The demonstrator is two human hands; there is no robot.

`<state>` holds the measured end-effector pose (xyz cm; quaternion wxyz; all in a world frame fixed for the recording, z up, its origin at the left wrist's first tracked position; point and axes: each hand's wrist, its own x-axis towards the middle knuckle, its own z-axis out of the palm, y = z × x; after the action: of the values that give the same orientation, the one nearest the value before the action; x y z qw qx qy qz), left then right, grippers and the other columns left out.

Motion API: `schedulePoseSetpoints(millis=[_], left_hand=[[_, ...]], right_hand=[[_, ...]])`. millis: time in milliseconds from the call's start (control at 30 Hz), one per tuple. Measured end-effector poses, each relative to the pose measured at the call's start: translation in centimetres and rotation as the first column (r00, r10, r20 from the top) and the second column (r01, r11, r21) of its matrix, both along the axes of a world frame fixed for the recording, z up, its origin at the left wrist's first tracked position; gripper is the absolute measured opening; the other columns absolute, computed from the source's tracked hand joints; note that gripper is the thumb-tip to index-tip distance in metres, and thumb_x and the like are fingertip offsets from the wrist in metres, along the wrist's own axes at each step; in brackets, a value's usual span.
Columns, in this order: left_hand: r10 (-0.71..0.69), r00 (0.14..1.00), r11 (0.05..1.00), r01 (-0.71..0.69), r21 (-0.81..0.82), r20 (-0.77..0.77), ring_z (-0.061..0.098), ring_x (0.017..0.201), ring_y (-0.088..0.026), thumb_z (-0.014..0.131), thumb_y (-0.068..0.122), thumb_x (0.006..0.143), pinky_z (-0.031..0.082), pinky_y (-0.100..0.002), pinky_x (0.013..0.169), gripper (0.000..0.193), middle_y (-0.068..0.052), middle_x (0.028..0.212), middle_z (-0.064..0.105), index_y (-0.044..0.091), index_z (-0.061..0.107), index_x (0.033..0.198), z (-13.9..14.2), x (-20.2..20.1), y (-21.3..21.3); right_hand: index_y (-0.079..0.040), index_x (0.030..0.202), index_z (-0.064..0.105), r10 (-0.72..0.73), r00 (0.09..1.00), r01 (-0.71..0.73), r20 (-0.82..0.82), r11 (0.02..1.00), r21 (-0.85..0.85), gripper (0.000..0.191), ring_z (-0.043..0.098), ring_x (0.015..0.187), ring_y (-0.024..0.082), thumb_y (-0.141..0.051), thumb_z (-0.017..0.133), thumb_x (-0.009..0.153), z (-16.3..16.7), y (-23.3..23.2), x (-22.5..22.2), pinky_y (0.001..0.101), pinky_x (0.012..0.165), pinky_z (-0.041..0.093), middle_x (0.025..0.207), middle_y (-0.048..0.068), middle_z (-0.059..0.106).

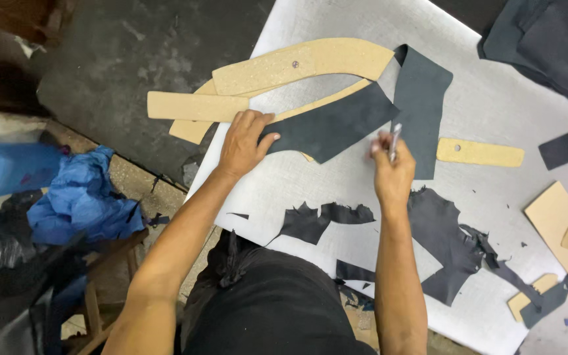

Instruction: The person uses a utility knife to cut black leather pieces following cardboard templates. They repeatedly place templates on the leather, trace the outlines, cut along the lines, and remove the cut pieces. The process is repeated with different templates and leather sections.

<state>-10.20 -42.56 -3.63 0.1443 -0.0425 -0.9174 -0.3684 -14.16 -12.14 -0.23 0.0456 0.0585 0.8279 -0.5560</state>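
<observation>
My left hand (244, 141) presses flat on the left end of a curved dark grey leather piece (336, 125) that lies on the grey work table (494, 105). My right hand (391, 172) is closed around a slim silver pen-like tool (395, 139), held upright just right of the piece's lower edge. Tan cardboard patterns (297, 66) lie stacked just beyond my left hand, partly under the leather. A second dark leather strip (422, 105) lies behind my right hand.
Dark leather offcuts (448, 236) lie near the table's front edge. More tan cardboard patterns (560, 227) sit at the right, a small one (480, 153) in the middle. Dark hide (547, 46) is heaped at the far right. Blue cloth (80, 197) lies on the floor left.
</observation>
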Motion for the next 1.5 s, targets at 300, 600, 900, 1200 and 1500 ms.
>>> schedulePoseSetpoints(millis=[300, 600, 900, 1200, 1500], left_hand=[[-0.026, 0.998, 1.000, 0.026, 0.011, -0.050, 0.061, 0.101, -0.034, 0.073, 0.008, 0.096, 0.050, -0.045, 0.088, 0.023, -0.015, 0.107, 0.065, 0.003, 0.068, 0.118, -1.7, 0.0, 0.0], [-0.128, 0.971, 0.947, 0.060, -0.315, -0.200, 0.054, 0.104, -0.028, 0.069, 0.004, 0.103, 0.041, -0.042, 0.094, 0.017, -0.012, 0.107, 0.062, 0.002, 0.071, 0.119, -3.1, 2.8, 0.8], [-0.399, 0.915, 0.896, 0.403, -0.184, 0.062, 0.057, 0.079, -0.026, 0.086, 0.031, 0.084, 0.041, -0.043, 0.076, 0.030, -0.011, 0.084, 0.065, 0.004, 0.072, 0.086, -0.6, 4.1, 25.5], [-0.160, 0.912, 0.932, 0.265, -0.246, 0.377, 0.061, 0.058, -0.028, 0.080, 0.021, 0.089, 0.050, -0.044, 0.056, 0.026, -0.013, 0.067, 0.065, 0.003, 0.065, 0.077, 1.5, 7.0, 30.1], [-0.327, 0.928, 0.880, 0.368, -0.302, 0.179, 0.062, 0.116, -0.034, 0.074, 0.026, 0.097, 0.048, -0.048, 0.104, 0.026, -0.016, 0.119, 0.069, 0.003, 0.074, 0.108, 2.0, 11.6, 32.4]], right_hand=[[-0.007, 0.098, 0.068, 0.119, 0.990, -0.142, 0.078, 0.781, 0.608, 0.012, 0.069, 0.076, 0.038, -0.012, 0.069, 0.087, -0.8, 1.5, 18.8, 0.0470, 0.067, 0.055, 0.094, 0.012, 0.069], [-0.016, 0.105, 0.078, -0.242, 0.372, -0.690, 0.896, 0.574, 0.442, 0.026, 0.073, 0.090, 0.028, -0.033, 0.074, 0.086, 3.7, 16.1, 35.5, 0.0452, 0.081, 0.056, 0.093, 0.009, 0.075], [0.001, 0.103, 0.074, -0.667, 0.735, 0.368, 0.119, 0.540, 0.757, 0.041, 0.069, 0.071, 0.038, -0.039, 0.076, 0.090, 0.2, 24.9, 27.7, 0.0481, 0.068, 0.052, 0.080, 0.023, 0.071], [-0.001, 0.085, 0.072, -0.476, 0.796, 0.267, 0.374, 0.831, 0.488, 0.029, 0.068, 0.063, 0.036, -0.029, 0.075, 0.084, -1.4, 28.6, 25.5, 0.0464, 0.062, 0.052, 0.068, 0.018, 0.070], [-0.002, 0.094, 0.070, -0.308, 0.948, 0.305, -0.076, 0.822, 0.481, 0.027, 0.069, 0.070, 0.036, -0.027, 0.076, 0.087, -0.4, 30.5, 21.6, 0.0470, 0.064, 0.052, 0.081, 0.018, 0.071]])
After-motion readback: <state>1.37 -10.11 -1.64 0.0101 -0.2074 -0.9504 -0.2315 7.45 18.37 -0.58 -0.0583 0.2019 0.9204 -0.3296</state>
